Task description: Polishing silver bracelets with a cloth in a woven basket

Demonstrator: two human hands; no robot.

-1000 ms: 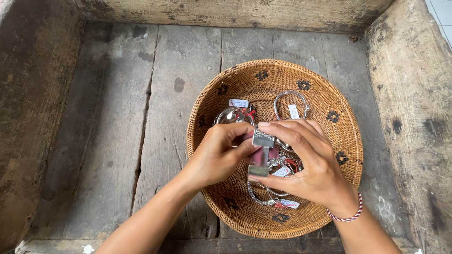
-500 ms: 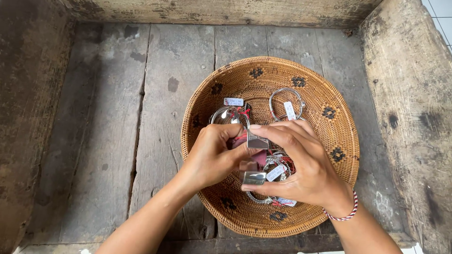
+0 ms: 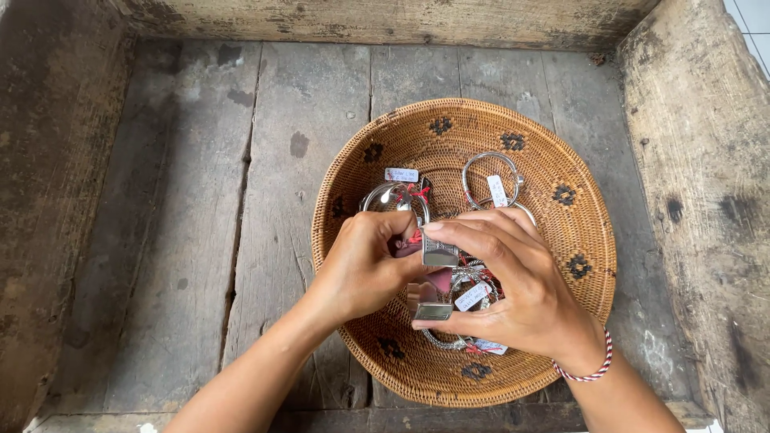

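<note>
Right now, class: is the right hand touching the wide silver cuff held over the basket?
Touching. The head view shows the right hand pinching the wide silver cuff between fingertip above and thumb below, over the woven basket.

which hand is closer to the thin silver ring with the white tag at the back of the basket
Right. The right hand lies just below the ring; the left hand is further off, to its lower left.

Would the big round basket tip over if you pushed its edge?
Probably not easily: the woven basket is wide, shallow and sits low on the wooden planks. It likely slides or rocks slightly. It looks light and fairly stiff, so the silver bangles inside might rattle.
</note>
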